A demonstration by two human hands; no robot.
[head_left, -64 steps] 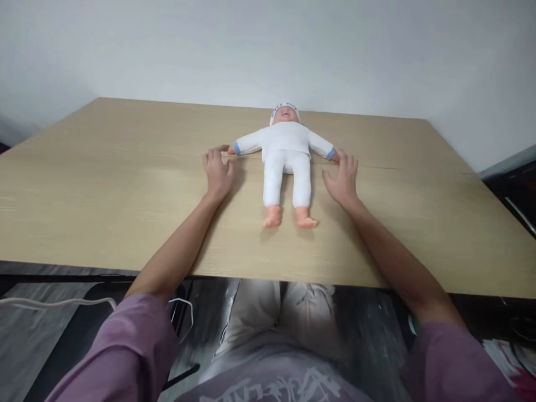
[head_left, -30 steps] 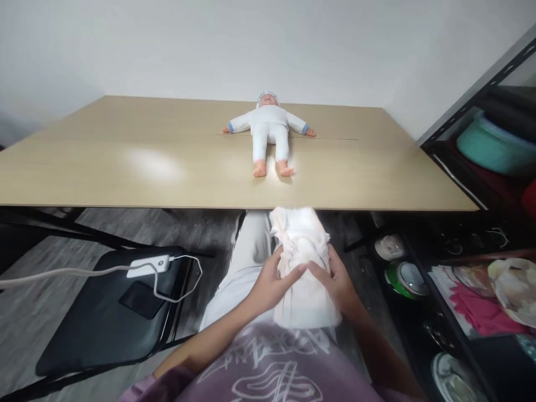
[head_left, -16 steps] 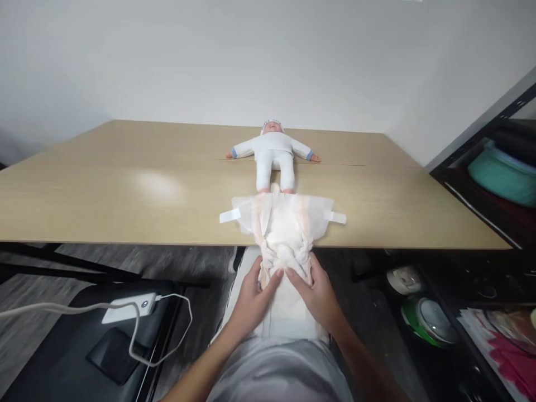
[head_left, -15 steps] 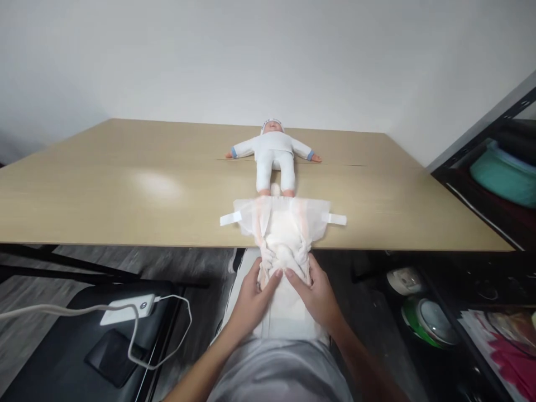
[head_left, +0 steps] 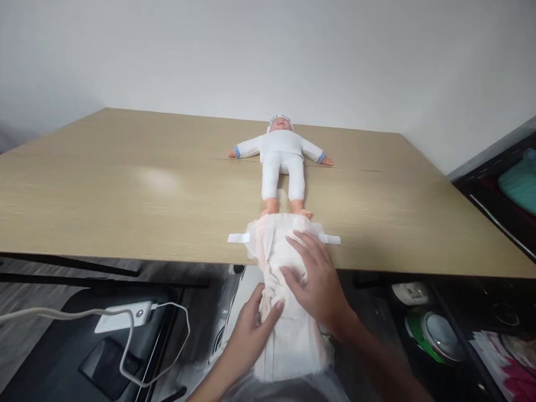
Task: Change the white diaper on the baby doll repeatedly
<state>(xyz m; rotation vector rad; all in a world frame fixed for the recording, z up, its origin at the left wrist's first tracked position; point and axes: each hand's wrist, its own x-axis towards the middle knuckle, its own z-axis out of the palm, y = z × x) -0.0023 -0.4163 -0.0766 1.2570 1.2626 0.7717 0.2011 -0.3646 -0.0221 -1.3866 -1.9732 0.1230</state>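
A baby doll [head_left: 282, 162] in white clothes and a cap lies on its back on the wooden table [head_left: 125, 190], arms spread, feet toward me. A white diaper [head_left: 288, 301] hangs over the table's near edge, its tabbed end spread flat just below the doll's feet and the rest draped onto my lap. My right hand [head_left: 315, 282] lies flat on the diaper near the table edge, fingers stretched forward. My left hand [head_left: 251, 329] pinches the diaper's left side lower down, below the edge.
A black chair [head_left: 104, 357] at lower left carries a white power bank [head_left: 121, 319] with a cable and a dark phone. A dark shelf [head_left: 481, 312] at right holds bowls, a teal object and papers. A white wall stands behind the table.
My hands left the doll, picked up the diaper from my lap and laid its far end on the table. Since half a second ago my right hand slid forward over the diaper.
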